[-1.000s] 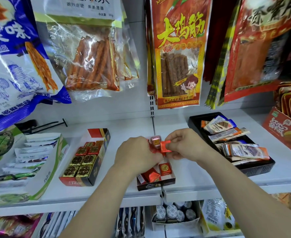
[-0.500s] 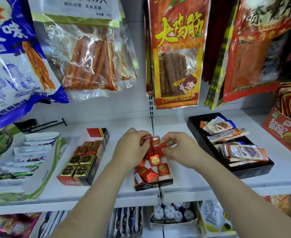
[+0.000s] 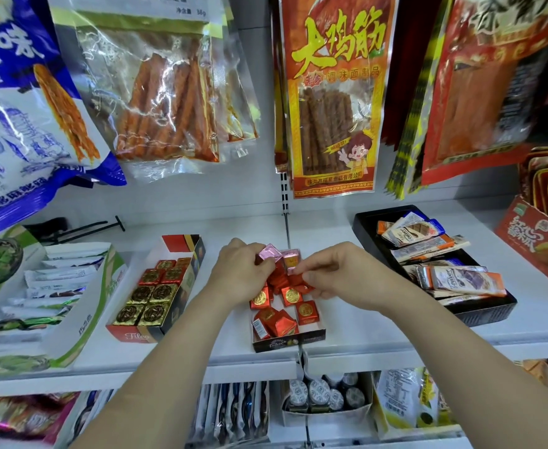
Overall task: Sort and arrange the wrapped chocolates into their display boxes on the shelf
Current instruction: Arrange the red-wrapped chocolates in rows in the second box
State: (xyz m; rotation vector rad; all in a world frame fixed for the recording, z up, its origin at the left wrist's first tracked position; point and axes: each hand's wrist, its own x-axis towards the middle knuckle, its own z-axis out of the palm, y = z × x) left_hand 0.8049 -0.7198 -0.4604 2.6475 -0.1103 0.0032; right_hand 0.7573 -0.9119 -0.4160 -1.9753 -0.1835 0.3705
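at centre frame the left hand (image 3: 240, 277) grips a pink chocolate (image 3: 271, 253), the right hand (image 3: 342, 277) pinches a second pink chocolate (image 3: 290, 260) touching it, just above the far end of the black box (image 3: 288, 342).

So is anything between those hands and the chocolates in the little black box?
Nothing visible. The left hand grips a pink chocolate, the right hand pinches a second pink chocolate, both above the open black box.
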